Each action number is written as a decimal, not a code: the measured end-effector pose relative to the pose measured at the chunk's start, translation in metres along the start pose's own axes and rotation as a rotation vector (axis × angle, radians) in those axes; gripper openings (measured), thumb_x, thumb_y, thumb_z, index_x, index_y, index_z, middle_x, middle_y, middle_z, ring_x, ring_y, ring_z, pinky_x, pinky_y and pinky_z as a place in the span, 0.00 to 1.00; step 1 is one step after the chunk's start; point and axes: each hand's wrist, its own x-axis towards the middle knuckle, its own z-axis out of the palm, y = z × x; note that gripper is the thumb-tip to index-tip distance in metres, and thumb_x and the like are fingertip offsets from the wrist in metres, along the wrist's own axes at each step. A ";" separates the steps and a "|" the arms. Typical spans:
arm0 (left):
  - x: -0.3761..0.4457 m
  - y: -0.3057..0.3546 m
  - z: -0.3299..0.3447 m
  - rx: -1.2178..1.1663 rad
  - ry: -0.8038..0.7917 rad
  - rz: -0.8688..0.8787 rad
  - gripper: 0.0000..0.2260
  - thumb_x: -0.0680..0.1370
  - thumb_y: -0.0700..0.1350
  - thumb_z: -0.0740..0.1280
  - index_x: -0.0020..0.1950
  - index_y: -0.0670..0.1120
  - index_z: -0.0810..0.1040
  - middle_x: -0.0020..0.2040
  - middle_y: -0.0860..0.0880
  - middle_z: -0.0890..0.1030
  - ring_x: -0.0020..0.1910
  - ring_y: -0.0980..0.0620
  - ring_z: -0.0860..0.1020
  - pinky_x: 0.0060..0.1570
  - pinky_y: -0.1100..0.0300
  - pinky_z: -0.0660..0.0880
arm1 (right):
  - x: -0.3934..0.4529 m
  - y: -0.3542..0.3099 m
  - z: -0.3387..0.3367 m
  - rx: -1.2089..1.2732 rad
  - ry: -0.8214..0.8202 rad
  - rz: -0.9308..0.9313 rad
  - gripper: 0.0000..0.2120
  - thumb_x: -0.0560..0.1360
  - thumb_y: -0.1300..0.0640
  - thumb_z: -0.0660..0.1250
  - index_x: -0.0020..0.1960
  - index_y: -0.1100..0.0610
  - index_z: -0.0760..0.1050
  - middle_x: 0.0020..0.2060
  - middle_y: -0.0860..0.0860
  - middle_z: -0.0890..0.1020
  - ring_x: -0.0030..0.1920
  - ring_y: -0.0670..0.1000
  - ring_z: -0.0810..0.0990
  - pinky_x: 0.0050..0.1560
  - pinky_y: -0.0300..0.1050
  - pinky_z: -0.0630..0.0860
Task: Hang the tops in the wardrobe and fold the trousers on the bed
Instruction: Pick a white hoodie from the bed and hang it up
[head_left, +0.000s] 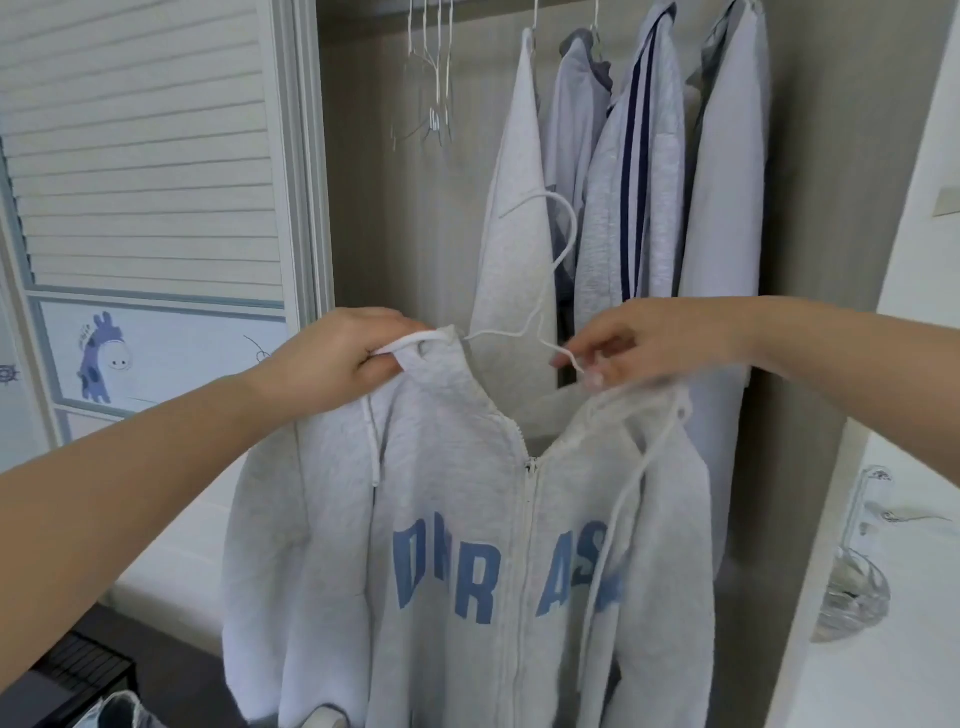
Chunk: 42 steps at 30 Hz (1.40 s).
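**Hoodie Held Up at Open Wardrobe**

A grey zip hoodie (467, 519) is held before the wardrobe (374, 208). Its left shoulder is gripped in the curled fingers of the left hand (337, 358); a white wire hanger (550, 291) is pinched between the right hand (623, 343) fingertips, above the collar.

Hung tops (623, 171) in wardrobe (363, 156)
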 end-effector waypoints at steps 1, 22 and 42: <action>0.001 0.001 0.004 -0.014 0.027 -0.005 0.13 0.77 0.35 0.66 0.61 0.42 0.79 0.47 0.57 0.78 0.44 0.61 0.75 0.47 0.73 0.68 | 0.006 -0.005 0.007 0.130 0.006 0.019 0.28 0.61 0.24 0.61 0.54 0.37 0.77 0.49 0.39 0.82 0.50 0.38 0.79 0.54 0.35 0.74; -0.005 -0.052 0.015 -0.063 -0.321 -0.436 0.27 0.77 0.49 0.68 0.74 0.51 0.62 0.68 0.54 0.71 0.61 0.58 0.70 0.56 0.67 0.64 | 0.044 -0.033 0.011 0.986 0.332 0.313 0.16 0.79 0.48 0.63 0.36 0.55 0.70 0.23 0.46 0.66 0.21 0.42 0.61 0.18 0.31 0.57; 0.107 -0.033 0.025 -1.247 0.258 -0.600 0.14 0.70 0.69 0.61 0.55 0.79 0.69 0.52 0.73 0.77 0.52 0.70 0.76 0.52 0.56 0.75 | 0.171 -0.061 -0.109 1.561 0.639 0.115 0.12 0.80 0.65 0.58 0.37 0.61 0.70 0.20 0.49 0.70 0.16 0.42 0.67 0.17 0.30 0.64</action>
